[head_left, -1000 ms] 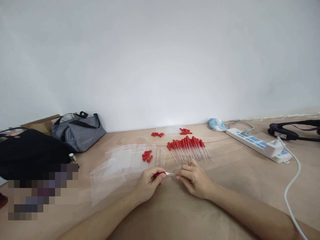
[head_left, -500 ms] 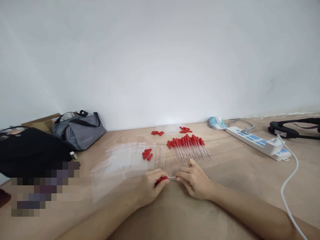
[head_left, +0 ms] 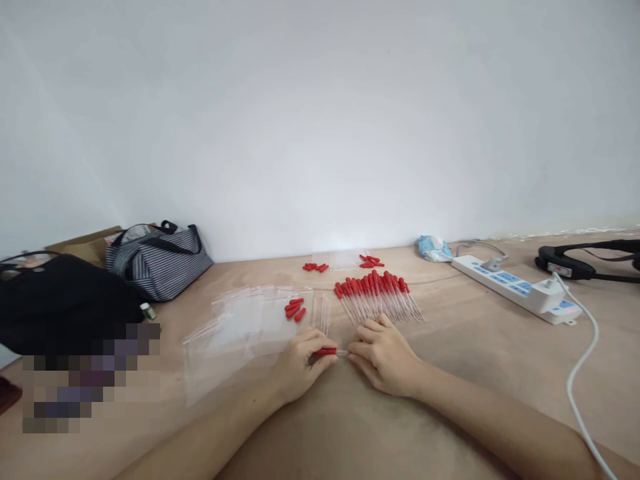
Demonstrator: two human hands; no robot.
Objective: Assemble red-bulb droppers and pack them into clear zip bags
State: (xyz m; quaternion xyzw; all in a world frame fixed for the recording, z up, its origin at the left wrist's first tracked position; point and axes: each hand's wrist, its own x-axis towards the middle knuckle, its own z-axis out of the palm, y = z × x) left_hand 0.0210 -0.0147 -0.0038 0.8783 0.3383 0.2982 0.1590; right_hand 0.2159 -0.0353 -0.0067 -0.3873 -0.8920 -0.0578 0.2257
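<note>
My left hand (head_left: 302,365) pinches a red rubber bulb (head_left: 327,351) between thumb and fingers. A clear tube (head_left: 343,353) reaches from the bulb to my right hand (head_left: 383,355), whose closed fingers grip its other end. Beyond the right hand lies a row of red-topped droppers (head_left: 373,285), their clear stems pointing toward me. Several loose red bulbs (head_left: 295,309) rest on clear plastic bags (head_left: 240,327) behind the left hand. A few loose clear tubes (head_left: 325,313) lie between those bulbs and the row.
Near the wall are more red bulbs (head_left: 315,267) and clear tubes (head_left: 343,261). A striped bag (head_left: 163,267) and black bag (head_left: 65,307) sit left. At right are a power strip (head_left: 515,287), white cable (head_left: 575,373), blue-white packet (head_left: 434,248) and black headset (head_left: 570,262).
My right hand has shifted slightly left, closer to the left hand, and less of the clear tube shows between them. The red bulb is more level.
</note>
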